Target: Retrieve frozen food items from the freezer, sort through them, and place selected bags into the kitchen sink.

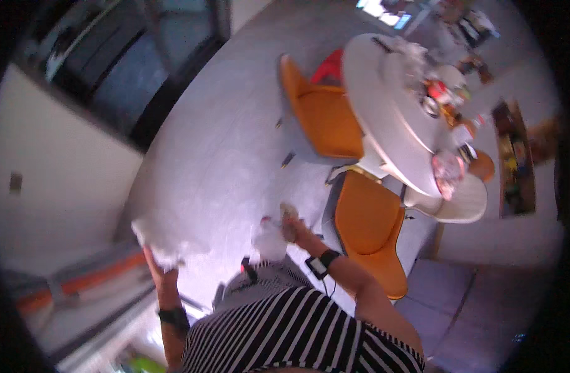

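My left hand point(162, 272) is at the lower left, its fingers around the underside of a crumpled white bundle point(161, 245), perhaps cloth or plastic; blur hides its exact kind. Near the middle, my right hand point(295, 229) grips a small beige-brown item point(288, 212) that I cannot identify. Just left of that hand is a whitish translucent container or bag point(268, 240) with a red spot at its top; whether it hangs from the hand is unclear. Both wrists wear dark bands, and the right one carries a small device with a cable.
Orange chairs point(371, 214) stand at my right beside a rounded white table point(376, 88) crowded with bags and other items. A white stool or chair seat point(462, 200) is beyond. Dark-framed glass doors point(140, 65) lie upper left, with a pale wall point(56, 154) below them.
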`<state>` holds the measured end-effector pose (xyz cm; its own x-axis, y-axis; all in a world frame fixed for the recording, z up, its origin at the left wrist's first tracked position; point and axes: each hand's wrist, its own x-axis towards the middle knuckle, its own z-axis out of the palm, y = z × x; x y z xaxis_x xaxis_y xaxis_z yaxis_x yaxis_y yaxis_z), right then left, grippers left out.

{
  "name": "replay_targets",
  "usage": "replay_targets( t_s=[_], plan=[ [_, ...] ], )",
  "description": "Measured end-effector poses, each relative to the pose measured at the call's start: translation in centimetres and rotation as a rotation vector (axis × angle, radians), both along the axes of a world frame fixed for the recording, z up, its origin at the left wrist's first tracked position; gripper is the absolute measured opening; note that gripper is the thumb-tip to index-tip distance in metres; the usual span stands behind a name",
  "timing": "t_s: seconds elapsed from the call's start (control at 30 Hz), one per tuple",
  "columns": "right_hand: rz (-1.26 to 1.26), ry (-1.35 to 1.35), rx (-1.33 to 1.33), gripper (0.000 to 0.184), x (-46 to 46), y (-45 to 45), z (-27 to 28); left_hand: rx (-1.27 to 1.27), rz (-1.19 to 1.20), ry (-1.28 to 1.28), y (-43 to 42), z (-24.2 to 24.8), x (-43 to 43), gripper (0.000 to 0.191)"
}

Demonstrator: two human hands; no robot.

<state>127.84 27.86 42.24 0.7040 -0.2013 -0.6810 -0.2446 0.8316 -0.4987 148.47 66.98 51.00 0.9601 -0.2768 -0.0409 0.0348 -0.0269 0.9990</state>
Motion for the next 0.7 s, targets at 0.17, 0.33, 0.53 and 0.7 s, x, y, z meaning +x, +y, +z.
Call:
replay_targets(
  t_s=[0.17,0.33,0.53,0.7],
  plan=[
    [0.243,-0.278,-0.377,0.047,6.1,-2.5,8.5,-0.644,0.250,0.647,-1.6,2.6,1.5,0.066],
    [0.133,-0.117,0.236,0.054,14.8,-4.9,9.8,-0.590,0.470,0.588,-2.3,4.0,2.1,0.071],
    [0.173,-0.144,-0.016,0.043,23.4,-6.4,8.4,-0.537,0.544,0.471,0.5,-0.1,3.4,0.072],
    [-0.099,0.016,0.145,0.044,32.6,-5.3,13.0,-0.557,0.430,0.369,0.6,0.2,7.7,0.067]
  ],
)
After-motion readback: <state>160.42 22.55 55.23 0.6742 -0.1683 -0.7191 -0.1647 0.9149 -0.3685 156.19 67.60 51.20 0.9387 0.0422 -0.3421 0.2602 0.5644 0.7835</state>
